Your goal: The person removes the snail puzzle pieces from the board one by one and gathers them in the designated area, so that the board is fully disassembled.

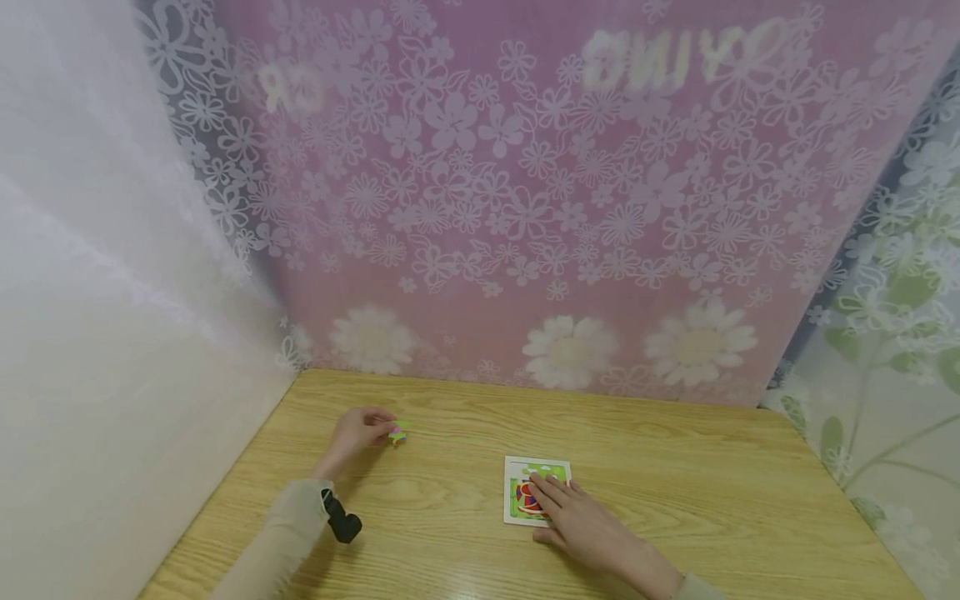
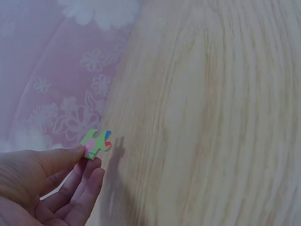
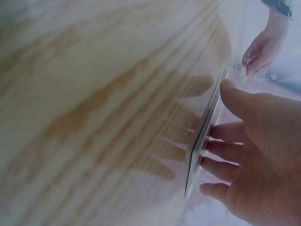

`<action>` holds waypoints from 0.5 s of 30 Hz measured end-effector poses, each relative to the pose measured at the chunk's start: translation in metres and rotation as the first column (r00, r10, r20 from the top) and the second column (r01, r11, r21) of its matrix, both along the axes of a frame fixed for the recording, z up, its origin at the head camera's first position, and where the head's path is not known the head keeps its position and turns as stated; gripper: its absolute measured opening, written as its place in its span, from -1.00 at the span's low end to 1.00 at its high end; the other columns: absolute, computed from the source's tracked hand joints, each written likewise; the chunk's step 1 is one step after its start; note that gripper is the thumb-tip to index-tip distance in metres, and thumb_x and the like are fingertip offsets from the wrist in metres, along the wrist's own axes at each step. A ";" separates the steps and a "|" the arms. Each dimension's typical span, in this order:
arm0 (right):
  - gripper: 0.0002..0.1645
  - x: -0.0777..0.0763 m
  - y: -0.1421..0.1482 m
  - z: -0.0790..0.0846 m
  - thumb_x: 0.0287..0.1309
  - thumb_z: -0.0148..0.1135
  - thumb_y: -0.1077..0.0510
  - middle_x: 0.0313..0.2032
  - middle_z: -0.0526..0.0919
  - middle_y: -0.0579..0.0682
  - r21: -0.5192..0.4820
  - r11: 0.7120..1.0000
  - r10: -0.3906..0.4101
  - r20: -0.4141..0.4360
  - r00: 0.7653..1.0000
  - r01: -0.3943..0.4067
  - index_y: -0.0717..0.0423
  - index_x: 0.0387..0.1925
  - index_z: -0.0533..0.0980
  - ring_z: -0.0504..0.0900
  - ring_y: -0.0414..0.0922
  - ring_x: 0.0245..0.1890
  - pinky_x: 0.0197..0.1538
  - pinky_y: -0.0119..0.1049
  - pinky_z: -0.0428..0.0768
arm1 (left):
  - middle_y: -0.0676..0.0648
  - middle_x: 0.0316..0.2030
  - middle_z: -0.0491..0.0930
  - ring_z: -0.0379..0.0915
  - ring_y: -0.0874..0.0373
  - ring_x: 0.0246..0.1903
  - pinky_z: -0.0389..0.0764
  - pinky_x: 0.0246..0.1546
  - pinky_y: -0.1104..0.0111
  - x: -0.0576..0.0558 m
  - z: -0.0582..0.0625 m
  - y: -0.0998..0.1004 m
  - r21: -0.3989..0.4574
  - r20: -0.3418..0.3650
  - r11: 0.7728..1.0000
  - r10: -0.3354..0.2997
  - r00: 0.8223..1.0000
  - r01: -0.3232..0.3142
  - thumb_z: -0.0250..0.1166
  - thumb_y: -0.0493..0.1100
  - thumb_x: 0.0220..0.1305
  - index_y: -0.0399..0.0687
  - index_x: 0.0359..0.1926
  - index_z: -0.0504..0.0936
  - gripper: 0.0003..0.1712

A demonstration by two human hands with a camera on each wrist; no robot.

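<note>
My left hand (image 1: pixel 362 429) pinches a small jigsaw puzzle piece (image 2: pixel 95 143) between thumb and fingers, toward the left side of the table. Green shows over most of the piece, with pink, blue and red patches. To the right, a square puzzle board (image 1: pixel 517 512) with a white border and a green and red picture lies flat on the table. Across its right part rests my right hand (image 1: pixel 581 521), fingers extended and hiding some of the picture. In the right wrist view the board (image 3: pixel 203 134) appears edge-on, with the fingers along its top face.
The wooden table (image 1: pixel 442 550) runs back to a pink flowered cloth (image 1: pixel 480 250). White cloth (image 1: pixel 112 333) hangs on the left, and a leaf-patterned one (image 1: pixel 900 400) on the right. A black device (image 1: pixel 343 521) is strapped to the left wrist.
</note>
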State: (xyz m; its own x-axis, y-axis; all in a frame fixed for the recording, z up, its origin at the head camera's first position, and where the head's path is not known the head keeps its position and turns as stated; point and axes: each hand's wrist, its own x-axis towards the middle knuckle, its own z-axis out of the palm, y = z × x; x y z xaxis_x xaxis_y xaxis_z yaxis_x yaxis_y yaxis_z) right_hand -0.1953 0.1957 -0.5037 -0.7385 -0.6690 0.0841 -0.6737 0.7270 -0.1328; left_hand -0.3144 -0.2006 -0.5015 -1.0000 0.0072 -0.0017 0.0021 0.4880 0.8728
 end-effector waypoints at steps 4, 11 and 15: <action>-0.22 0.000 0.000 0.000 0.49 0.05 -0.17 0.44 0.33 0.24 0.001 1.000 -0.003 -0.003 1.000 0.003 0.35 0.42 0.31 0.36 0.22 0.40 0.36 0.20 0.37 | -0.20 -0.28 0.75 0.71 0.03 -0.38 0.73 -0.33 0.25 -0.002 -0.002 -0.005 -0.018 0.003 1.000 0.012 1.000 -0.012 0.37 -0.26 0.34 -0.34 -0.10 0.74 -0.79; -0.22 0.001 -0.001 0.001 0.49 0.05 -0.17 0.43 0.33 0.25 -0.002 1.000 0.001 -0.008 1.000 -0.001 0.36 0.42 0.32 0.37 0.24 0.39 0.34 0.21 0.37 | -0.25 -0.31 0.73 0.70 0.00 -0.40 0.74 -0.32 0.24 -0.001 -0.003 -0.009 -0.001 0.026 1.000 0.018 0.999 -0.018 0.36 -0.31 0.32 -0.42 -0.14 0.72 -0.80; -0.22 0.002 0.000 0.002 0.49 0.04 -0.17 0.42 0.34 0.26 -0.007 1.000 0.003 -0.015 1.000 -0.003 0.37 0.41 0.33 0.39 0.25 0.37 0.33 0.23 0.38 | -0.24 -0.33 0.74 0.70 0.04 -0.41 0.74 -0.34 0.26 -0.001 -0.005 -0.010 -0.017 0.020 1.000 0.020 1.000 -0.020 0.36 -0.30 0.33 -0.41 -0.16 0.73 -0.81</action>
State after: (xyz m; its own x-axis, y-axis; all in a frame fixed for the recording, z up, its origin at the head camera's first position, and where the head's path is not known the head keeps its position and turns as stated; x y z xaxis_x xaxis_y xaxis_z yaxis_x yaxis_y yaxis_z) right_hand -0.1938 0.1954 -0.5013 -0.7353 -0.6703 0.0998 -0.6776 0.7243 -0.1276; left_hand -0.3159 -0.2102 -0.5069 -0.9997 -0.0133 -0.0219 -0.0256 0.5027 0.8641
